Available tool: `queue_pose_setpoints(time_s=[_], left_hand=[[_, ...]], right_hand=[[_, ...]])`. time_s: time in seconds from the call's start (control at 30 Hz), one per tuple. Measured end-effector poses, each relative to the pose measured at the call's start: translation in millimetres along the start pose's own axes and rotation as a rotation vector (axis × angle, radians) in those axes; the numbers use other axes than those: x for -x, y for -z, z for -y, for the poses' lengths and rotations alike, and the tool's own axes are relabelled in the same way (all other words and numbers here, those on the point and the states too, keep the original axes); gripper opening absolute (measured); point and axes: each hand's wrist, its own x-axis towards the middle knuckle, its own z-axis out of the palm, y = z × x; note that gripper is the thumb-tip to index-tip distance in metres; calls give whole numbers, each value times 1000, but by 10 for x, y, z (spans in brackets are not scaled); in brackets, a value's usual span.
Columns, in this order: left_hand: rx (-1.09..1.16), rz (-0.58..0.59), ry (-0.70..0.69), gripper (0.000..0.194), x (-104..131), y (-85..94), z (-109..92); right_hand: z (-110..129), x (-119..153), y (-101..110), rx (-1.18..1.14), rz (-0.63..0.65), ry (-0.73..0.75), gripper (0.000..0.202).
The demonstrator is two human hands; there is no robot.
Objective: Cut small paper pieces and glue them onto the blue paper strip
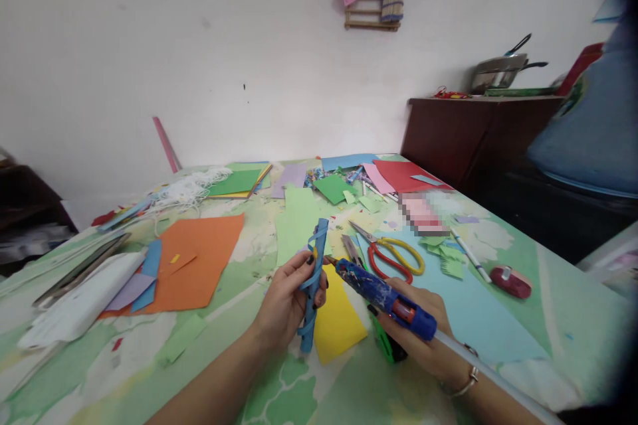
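Note:
My left hand (pixel 292 292) is wrapped round a blue paper roll (pixel 310 319), which stands nearly upright with thin blue strips wound about it. In my right hand (pixel 416 325) is a blue glue gun (pixel 381 295), its tip beside the roll near my left fingers. A white glue stick (pixel 478 365) runs out of its rear. Under the hands lies a yellow sheet (pixel 339 319). A green cutter (pixel 386 339) is partly hidden below my right hand. Scissors (pixel 393 255) with red and yellow handles rest just behind the gun.
Orange paper (pixel 199 265) and a white folded item (pixel 82 302) lie at the left. Light blue paper (pixel 488 312) and a dark red object (pixel 511 281) are at the right. Green sheets, red paper (pixel 403 176) and white string (pixel 189 189) sit farther back.

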Motion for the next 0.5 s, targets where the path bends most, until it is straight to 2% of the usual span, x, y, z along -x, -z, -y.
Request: queue_pose_setpoints(time_s=[0.17, 0.3, 0.37, 0.43, 0.5], left_hand=[[-113, -44, -24, 20, -30, 7, 23], [-146, -60, -23, 22, -29, 15, 37], [-161, -64, -23, 23, -29, 19, 40], [-172, -66, -24, 24, -38, 20, 48], [-179, -56, -27, 23, -54, 18, 65]], right_hand=[[-18, -2, 47, 116, -79, 102, 27], [-58, 67, 297, 337, -97, 190, 26], [-131, 151, 521, 506, -96, 63, 20], [-254, 250, 799, 710, -81, -196, 22], [-423, 345, 1100, 907, 39, -534, 24]])
